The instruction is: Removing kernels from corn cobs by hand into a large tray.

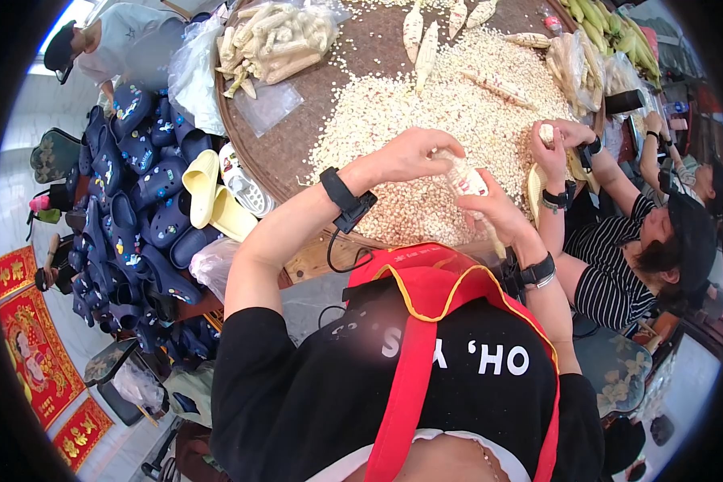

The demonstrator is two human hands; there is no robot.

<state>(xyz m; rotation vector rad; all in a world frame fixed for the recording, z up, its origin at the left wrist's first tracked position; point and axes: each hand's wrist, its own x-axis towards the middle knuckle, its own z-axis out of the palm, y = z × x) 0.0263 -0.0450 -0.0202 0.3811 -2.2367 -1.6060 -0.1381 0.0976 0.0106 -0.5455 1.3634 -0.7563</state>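
My left hand (pixel 413 155) has its fingers curled at the upper end of a partly shelled corn cob (pixel 471 182) with white and some red kernels. Lower down the same cob is my right hand (pixel 499 208), its thumb across the kernels. Both hands are above a broad heap of loose pale corn kernels (pixel 367 129) on a round brown table (pixel 289 153). Another speckled cob (pixel 499 88) lies on the heap, and several more cobs, such as a pale one (pixel 426 55), lie farther back. Beneath my hands the nearer kernels look browner.
Bare cobs (pixel 277 39) are piled at the back left beside a clear plastic bag (pixel 269 105). Navy clogs (pixel 123 232) and yellow slippers (pixel 202 188) crowd the left. At right, a co-worker's hands (pixel 551 141) hold a cob close by. Unhusked corn (pixel 632 42) lies at the back right.
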